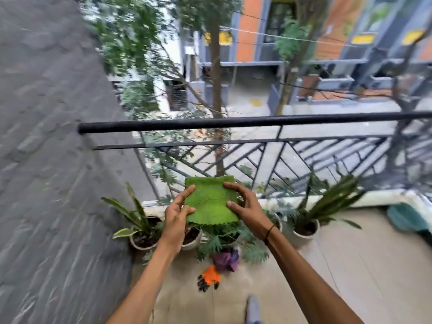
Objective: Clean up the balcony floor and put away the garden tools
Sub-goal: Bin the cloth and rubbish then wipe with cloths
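Note:
I hold a folded green cloth (210,202) out in front of me, below the balcony railing's top bar. My left hand (175,215) pinches its left edge between thumb and fingers. My right hand (243,205) grips its right edge, thumb on top of the cloth. Down on the beige floor lies an orange and black garden glove (209,278), with a purple cloth (226,260) bunched just behind it.
A black metal railing (233,121) runs across ahead. Several potted plants (140,226) stand in a row at its foot. A grey textured wall (46,160) fills the left. A teal object (405,217) lies at the right edge. My foot (253,308) shows at the bottom.

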